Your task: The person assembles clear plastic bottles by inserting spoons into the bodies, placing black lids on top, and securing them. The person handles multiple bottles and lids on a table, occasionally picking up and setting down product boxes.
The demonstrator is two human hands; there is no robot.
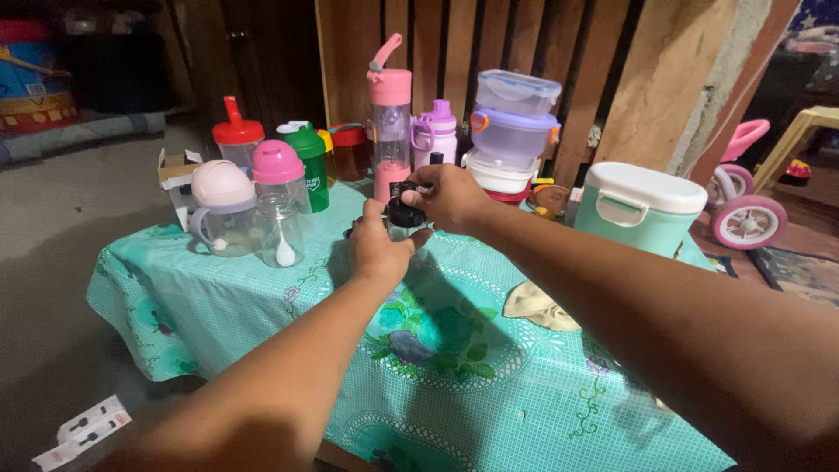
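**Both hands on the black-lidded jar at mid-desk**

At the middle of the desk [489, 385], over the teal patterned cloth, you have both hands closed around one small clear jar [404, 229] with a black lid [405, 212]. Your left hand [377, 249] wraps the body of the jar from the near side, fingers curled tight around it so most of the glass is hidden. Your right hand [450, 197] comes in from above and behind, fingertips pinched on the rim of the lid. Neither grip is slack: left clenched on the jar, right clamped on the lid.

As for progress, the lid sits on the jar's mouth, and I judge the turning of it to be underway rather than finished. Whether it is threaded tight or half loose cannot be told, since your fingers cover the seam.

Just beyond your hands stands a tall pink blender bottle [390, 122], with a lilac bottle [435, 133] beside it. A stack of clear food tubs [511, 131] rises to the right. A mint lidded box [638, 208] sits well apart on the right. On the left, a pink-capped cup [223, 210] and a clear cup with a magenta dome lid [280, 201] stand near the desk's edge.
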